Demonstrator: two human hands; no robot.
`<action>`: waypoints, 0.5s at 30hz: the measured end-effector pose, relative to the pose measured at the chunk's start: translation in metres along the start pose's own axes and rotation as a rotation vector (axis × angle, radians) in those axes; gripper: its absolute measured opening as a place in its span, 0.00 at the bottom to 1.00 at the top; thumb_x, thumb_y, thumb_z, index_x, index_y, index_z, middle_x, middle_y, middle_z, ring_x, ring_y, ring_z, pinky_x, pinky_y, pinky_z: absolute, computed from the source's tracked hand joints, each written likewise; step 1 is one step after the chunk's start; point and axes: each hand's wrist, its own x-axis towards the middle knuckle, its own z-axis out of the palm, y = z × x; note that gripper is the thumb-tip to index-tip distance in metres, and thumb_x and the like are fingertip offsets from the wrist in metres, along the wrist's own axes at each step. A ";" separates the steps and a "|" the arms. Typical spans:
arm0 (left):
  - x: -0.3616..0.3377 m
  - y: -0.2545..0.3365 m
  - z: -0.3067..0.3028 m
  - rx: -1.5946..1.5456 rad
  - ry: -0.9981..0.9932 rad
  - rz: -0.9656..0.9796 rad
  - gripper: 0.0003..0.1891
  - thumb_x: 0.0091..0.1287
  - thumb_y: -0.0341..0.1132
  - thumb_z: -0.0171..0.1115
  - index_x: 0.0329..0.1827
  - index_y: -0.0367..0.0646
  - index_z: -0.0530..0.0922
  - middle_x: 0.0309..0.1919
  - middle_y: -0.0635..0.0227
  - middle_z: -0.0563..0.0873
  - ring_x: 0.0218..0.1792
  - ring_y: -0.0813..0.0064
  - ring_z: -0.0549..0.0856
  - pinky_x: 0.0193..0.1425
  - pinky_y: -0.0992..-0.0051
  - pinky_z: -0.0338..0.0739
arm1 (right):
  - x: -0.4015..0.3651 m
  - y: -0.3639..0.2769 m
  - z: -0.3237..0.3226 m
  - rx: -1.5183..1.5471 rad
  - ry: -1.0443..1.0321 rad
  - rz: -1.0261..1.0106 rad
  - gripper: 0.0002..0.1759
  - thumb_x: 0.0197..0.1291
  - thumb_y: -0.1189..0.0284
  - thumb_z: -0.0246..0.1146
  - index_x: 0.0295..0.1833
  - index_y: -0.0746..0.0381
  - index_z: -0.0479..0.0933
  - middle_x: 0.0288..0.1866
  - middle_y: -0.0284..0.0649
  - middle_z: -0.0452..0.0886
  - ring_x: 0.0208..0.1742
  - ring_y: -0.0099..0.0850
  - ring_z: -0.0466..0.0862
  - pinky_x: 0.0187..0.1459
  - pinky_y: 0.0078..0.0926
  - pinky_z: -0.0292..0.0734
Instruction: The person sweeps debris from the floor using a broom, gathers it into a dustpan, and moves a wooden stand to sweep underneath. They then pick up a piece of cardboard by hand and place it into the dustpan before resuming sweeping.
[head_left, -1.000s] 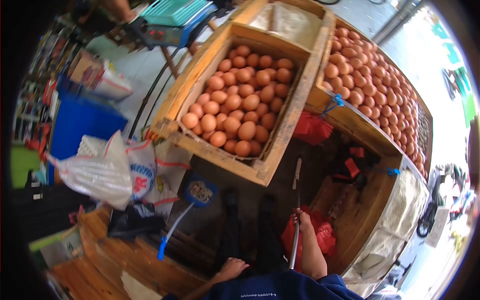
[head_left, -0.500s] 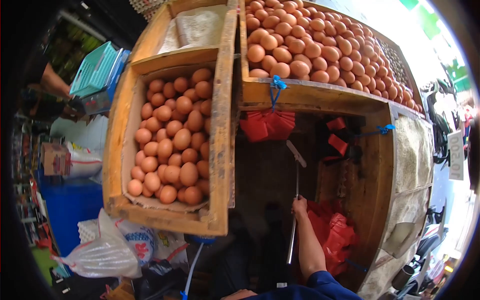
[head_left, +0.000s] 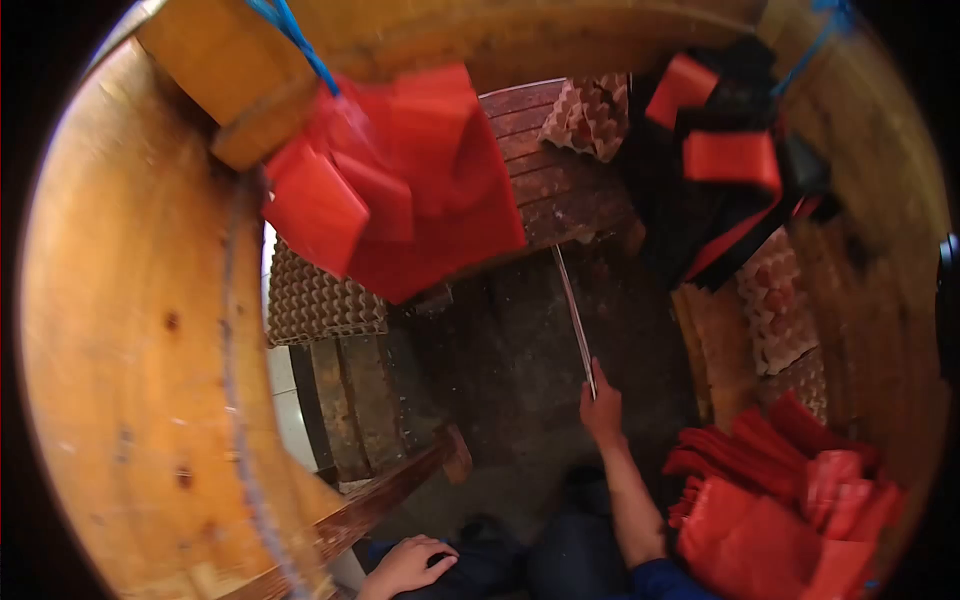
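My right hand [head_left: 602,403] grips the near end of a long thin metal rod [head_left: 574,315], which reaches away from me over the dark floor under a wooden stand. My left hand [head_left: 408,566] rests near my knee at the bottom of the view, fingers bent and holding nothing, beside a wooden beam [head_left: 385,495].
A bundle of red plastic bags [head_left: 400,190] hangs from a blue string at top centre, and more red bags [head_left: 785,500] lie piled at lower right. Cardboard egg trays [head_left: 320,300] are stacked at left and at the back. A curved wooden wall [head_left: 130,330] fills the left.
My head has dropped below the egg boxes, so the eggs are out of view and the space under the stand fills the frame. The rod is pushed further in.
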 end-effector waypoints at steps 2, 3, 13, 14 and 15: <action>0.031 -0.025 0.011 0.021 -0.070 0.053 0.14 0.67 0.44 0.55 0.44 0.47 0.83 0.41 0.61 0.85 0.44 0.57 0.80 0.54 0.62 0.73 | 0.026 0.019 0.025 0.008 0.019 -0.038 0.27 0.59 0.73 0.56 0.66 0.60 0.67 0.30 0.58 0.80 0.34 0.57 0.80 0.35 0.50 0.74; 0.042 -0.035 0.013 0.069 -0.069 0.085 0.15 0.67 0.45 0.55 0.46 0.46 0.82 0.41 0.61 0.84 0.44 0.57 0.80 0.53 0.62 0.73 | 0.040 0.027 0.036 0.008 0.031 -0.071 0.27 0.59 0.73 0.56 0.66 0.59 0.67 0.30 0.58 0.80 0.34 0.58 0.80 0.35 0.50 0.74; -0.023 -0.004 0.052 0.202 0.065 0.067 0.17 0.64 0.41 0.59 0.48 0.37 0.78 0.42 0.53 0.81 0.47 0.53 0.78 0.55 0.60 0.72 | 0.178 0.038 0.084 -0.317 -0.137 -0.267 0.27 0.64 0.68 0.51 0.70 0.54 0.62 0.34 0.60 0.80 0.36 0.58 0.79 0.41 0.53 0.74; -0.030 -0.003 0.055 0.149 0.018 0.066 0.17 0.64 0.41 0.59 0.49 0.39 0.77 0.42 0.53 0.81 0.47 0.55 0.78 0.54 0.61 0.72 | 0.171 0.036 0.082 -0.316 -0.153 -0.270 0.27 0.64 0.68 0.51 0.70 0.54 0.62 0.33 0.60 0.80 0.36 0.59 0.79 0.42 0.54 0.74; -0.034 -0.001 0.056 0.129 0.011 0.063 0.17 0.64 0.41 0.59 0.49 0.39 0.77 0.42 0.53 0.81 0.47 0.55 0.78 0.54 0.61 0.72 | 0.154 0.039 0.079 -0.327 -0.171 -0.267 0.27 0.64 0.68 0.51 0.70 0.54 0.62 0.33 0.60 0.80 0.36 0.59 0.79 0.42 0.54 0.74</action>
